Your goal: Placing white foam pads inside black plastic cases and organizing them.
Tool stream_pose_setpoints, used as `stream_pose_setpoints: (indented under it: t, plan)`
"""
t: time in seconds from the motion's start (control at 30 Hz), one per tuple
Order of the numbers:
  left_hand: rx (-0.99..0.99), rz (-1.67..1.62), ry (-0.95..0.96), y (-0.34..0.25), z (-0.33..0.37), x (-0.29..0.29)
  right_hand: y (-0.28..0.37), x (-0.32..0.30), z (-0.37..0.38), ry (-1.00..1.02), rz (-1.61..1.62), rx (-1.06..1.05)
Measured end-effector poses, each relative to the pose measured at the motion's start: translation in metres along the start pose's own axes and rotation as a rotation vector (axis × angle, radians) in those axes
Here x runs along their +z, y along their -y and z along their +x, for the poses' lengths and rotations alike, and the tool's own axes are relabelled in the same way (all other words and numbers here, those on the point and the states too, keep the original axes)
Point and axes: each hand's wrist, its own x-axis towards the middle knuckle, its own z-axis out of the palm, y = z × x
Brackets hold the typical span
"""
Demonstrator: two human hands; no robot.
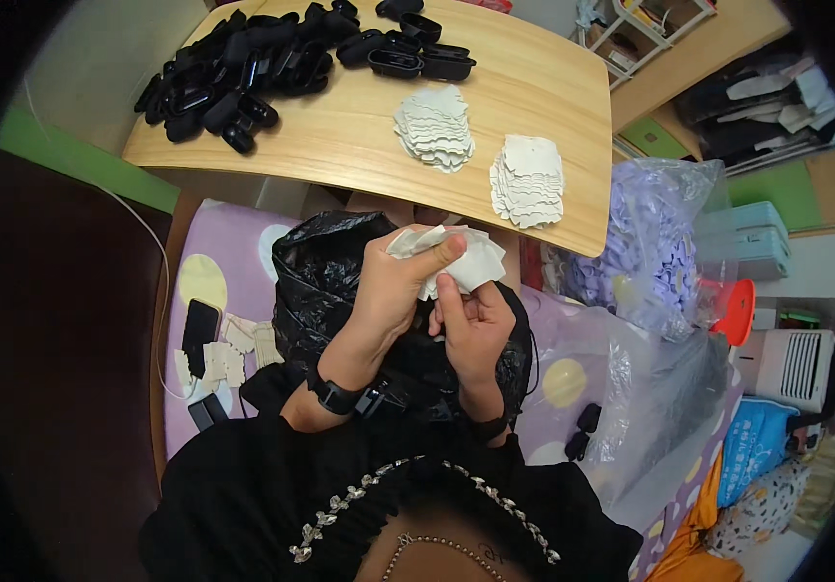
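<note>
Above a black plastic bag [315, 257] in my lap, both hands grip a bundle of thin white pieces [480, 260] with uneven edges. My left hand [396, 276] has its thumb pressed across the top of the bundle. From below, my right hand [471, 325] pinches the lower edge with thumb and curled fingers. Two stacks of similar white pieces lie on the table ahead: one stack [435, 129] nearer the middle, the other stack [528, 181] close to the table's right corner.
Black cases [233, 73] are heaped on the wooden table [340, 136] at far left. A phone [201, 335] and pale scraps lie on the bed at left. To the right stand a clear bag of purple pieces [645, 242], a red basin [736, 310] and clear plastic sheeting [650, 407].
</note>
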Motion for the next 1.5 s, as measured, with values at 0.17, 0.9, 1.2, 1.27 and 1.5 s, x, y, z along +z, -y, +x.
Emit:
stream_pose_setpoints:
  t: [0.17,0.9,1.2,1.27,1.5]
  plan:
    - [-0.042,-0.209,0.173,-0.005,-0.003,0.002,0.004,-0.008,0.004,-0.035,0.124,0.078]
    - [-0.028,-0.153,0.231,-0.005,-0.004,-0.004,0.002,-0.008,0.004,0.007,0.208,0.035]
    - [-0.038,0.010,0.236,-0.006,-0.004,-0.008,-0.002,-0.007,0.003,-0.006,0.123,0.001]
    - [-0.049,0.020,0.245,-0.011,-0.006,-0.004,0.000,-0.009,0.004,-0.033,0.160,-0.004]
    - [-0.031,0.105,0.285,-0.009,0.000,-0.016,-0.004,-0.011,0.004,-0.101,0.262,-0.041]
